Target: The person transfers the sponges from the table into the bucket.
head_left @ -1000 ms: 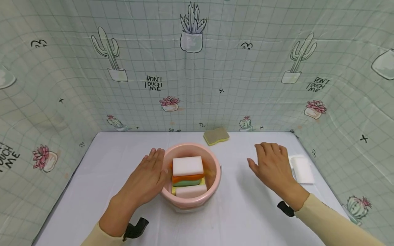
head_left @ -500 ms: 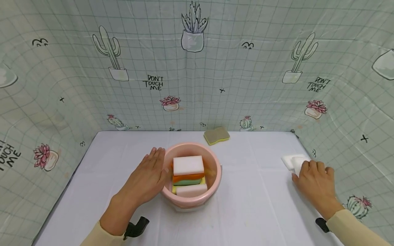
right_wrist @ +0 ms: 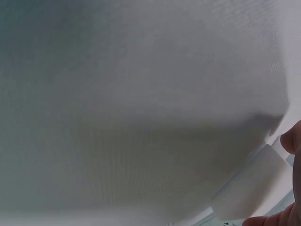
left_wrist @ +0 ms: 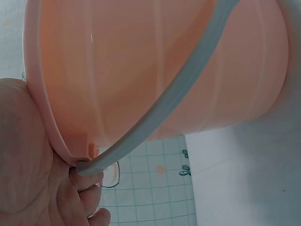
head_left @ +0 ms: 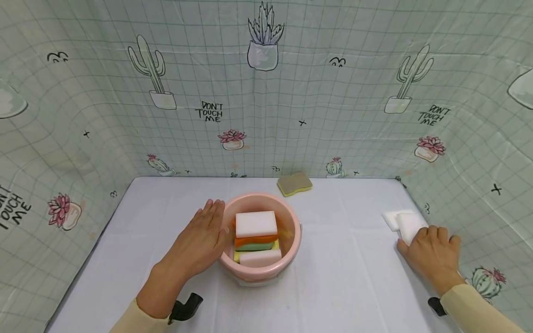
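Observation:
In the head view a pink bucket (head_left: 292, 249) stands mid-table, holding several stacked sponges, a white sponge (head_left: 256, 224) on top. My left hand (head_left: 195, 245) lies against the bucket's left rim with fingers straight. The left wrist view has that hand (left_wrist: 42, 160) at the rim beside the grey handle (left_wrist: 155, 113). At the right of the table my right hand (head_left: 433, 254) holds the near end of a white sponge (head_left: 409, 225). Thumb and fingers lie on either side of this sponge (right_wrist: 254, 183) in the right wrist view.
Another flat white piece (head_left: 390, 219) lies beside the held sponge, partly covered by it. A yellow-and-grey scrub sponge (head_left: 294, 183) lies near the table's back edge. Printed cloth walls (head_left: 266, 92) enclose the white table (head_left: 341, 277) at the back and sides.
My right hand has moved right and down from above the table to the white sponge and now grips it. The left hand stays at the bucket's rim.

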